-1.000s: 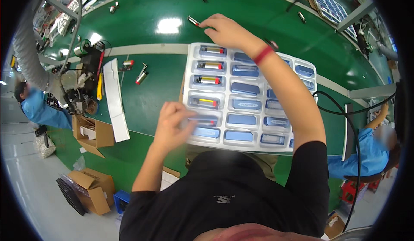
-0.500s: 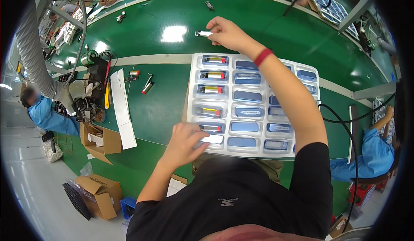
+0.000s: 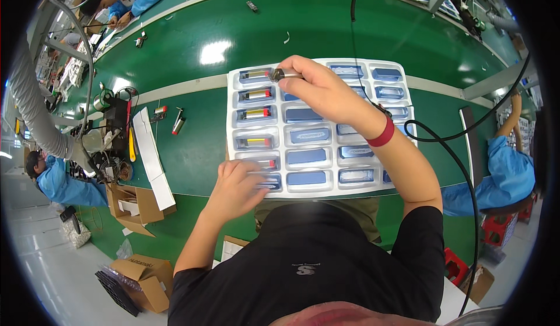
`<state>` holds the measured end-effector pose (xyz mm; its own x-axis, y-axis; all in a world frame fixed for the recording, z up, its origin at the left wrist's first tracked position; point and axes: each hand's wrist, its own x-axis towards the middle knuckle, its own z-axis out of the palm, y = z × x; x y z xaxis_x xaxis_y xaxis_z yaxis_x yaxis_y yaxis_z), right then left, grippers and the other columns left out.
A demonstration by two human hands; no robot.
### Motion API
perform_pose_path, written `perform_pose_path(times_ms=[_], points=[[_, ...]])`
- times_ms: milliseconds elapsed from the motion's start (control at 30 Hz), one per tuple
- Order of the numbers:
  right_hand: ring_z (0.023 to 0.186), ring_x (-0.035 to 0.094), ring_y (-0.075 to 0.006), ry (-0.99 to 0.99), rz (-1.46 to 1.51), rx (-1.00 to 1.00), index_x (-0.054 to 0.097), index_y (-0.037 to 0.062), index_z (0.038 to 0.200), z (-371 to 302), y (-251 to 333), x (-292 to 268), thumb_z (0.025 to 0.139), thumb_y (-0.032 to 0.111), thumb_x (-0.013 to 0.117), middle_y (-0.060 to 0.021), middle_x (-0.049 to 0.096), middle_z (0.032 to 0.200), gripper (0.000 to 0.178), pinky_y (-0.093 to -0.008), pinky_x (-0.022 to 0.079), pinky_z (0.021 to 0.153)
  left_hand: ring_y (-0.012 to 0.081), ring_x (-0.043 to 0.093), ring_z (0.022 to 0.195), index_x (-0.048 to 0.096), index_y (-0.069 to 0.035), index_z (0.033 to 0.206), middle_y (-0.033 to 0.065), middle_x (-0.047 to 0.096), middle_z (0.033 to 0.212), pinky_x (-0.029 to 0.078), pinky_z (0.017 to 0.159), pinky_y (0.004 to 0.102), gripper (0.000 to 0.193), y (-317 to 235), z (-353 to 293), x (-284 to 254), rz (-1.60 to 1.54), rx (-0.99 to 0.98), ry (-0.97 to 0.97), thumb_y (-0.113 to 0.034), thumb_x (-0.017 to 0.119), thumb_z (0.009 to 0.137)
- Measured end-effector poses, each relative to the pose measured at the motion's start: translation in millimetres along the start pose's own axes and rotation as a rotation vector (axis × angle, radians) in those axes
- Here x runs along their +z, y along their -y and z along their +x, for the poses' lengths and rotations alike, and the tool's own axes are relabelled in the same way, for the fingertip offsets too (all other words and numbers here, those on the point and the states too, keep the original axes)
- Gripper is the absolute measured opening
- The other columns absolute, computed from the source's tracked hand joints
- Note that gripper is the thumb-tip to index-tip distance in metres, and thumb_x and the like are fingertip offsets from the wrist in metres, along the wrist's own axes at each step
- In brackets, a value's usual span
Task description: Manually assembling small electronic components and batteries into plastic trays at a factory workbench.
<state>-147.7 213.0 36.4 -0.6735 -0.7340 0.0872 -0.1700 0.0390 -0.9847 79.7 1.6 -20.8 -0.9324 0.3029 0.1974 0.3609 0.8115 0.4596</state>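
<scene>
In front of me lies a white moulded tray (image 3: 281,145) with rows of compartments. Blue oblong cases (image 3: 306,155) fill the middle and right columns. Down the left column sit clear-looking cases with yellow-and-red parts (image 3: 255,114) inside. My right hand (image 3: 318,86), a red band on its wrist, pinches a small grey piece with a dark end (image 3: 279,75) over the tray's top-left area. My left hand (image 3: 236,189) is at the tray's lower left corner, fingers apart and slightly blurred, beside a blue case (image 3: 271,182) in the bottom compartment. Nothing shows in its grasp.
On the green bench to the left lie small red-ended parts (image 3: 178,121), a white strip (image 3: 153,157) and a yellow-handled tool (image 3: 132,145). A black cable (image 3: 431,128) loops past my right forearm. Co-workers in blue sit at both sides and far left. Cardboard boxes (image 3: 140,276) stand below.
My right hand has come back from the far bench to the tray's top-left, still pinching a small piece. My left hand has let go of the silvery-white piece at the bottom-left compartment. The view has shifted.
</scene>
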Motion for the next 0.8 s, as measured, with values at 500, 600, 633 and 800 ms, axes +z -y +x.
perform_pose_path(times_ms=[500,600,633,800], points=[[0.068,0.051,-0.0183,-0.179,-0.26,-0.199,0.06,-0.0022,0.092,-21,3,16,0.09,0.016,0.066,-0.0097,0.056,0.08,0.019,-0.0333,0.041,0.061,0.0135,0.06,0.073,0.042,-0.005,0.105,0.0238,0.065,0.114,0.052,0.067,0.029,0.016,7,65,-38,-1.096,0.163,-0.491,-0.004,0.058,0.1],[0.07,0.05,-0.015,-0.251,-0.25,-0.244,0.058,-0.0024,0.089,-25,5,21,0.087,0.01,0.065,-0.0072,0.054,0.079,0.015,-0.031,0.042,0.062,0.0113,0.058,0.07,0.044,-0.003,0.119,0.021,0.066,0.113,0.048,0.061,0.0249,0.024,3,115,-46,-1.181,0.217,-0.57,-0.006,0.058,0.1],[0.07,0.051,-0.0147,-0.275,-0.26,-0.233,0.059,-0.0029,0.087,-28,8,20,0.085,0.008,0.066,-0.0074,0.054,0.079,0.014,-0.0303,0.043,0.062,0.0102,0.057,0.069,0.045,-0.001,0.13,0.0193,0.066,0.112,0.046,0.059,0.0232,0.033,2,130,-50,-1.199,0.234,-0.604,-0.007,0.057,0.1],[0.07,0.054,-0.0135,-0.346,-0.229,-0.241,0.063,-0.0053,0.087,-37,11,18,0.081,0.005,0.067,-0.007,0.056,0.078,0.012,-0.0285,0.044,0.061,0.0075,0.053,0.067,0.041,0.002,0.152,0.0115,0.066,0.104,0.043,0.055,0.022,0.059,-6,174,-63,-1.109,0.128,-0.493,-0.015,0.058,0.098]])
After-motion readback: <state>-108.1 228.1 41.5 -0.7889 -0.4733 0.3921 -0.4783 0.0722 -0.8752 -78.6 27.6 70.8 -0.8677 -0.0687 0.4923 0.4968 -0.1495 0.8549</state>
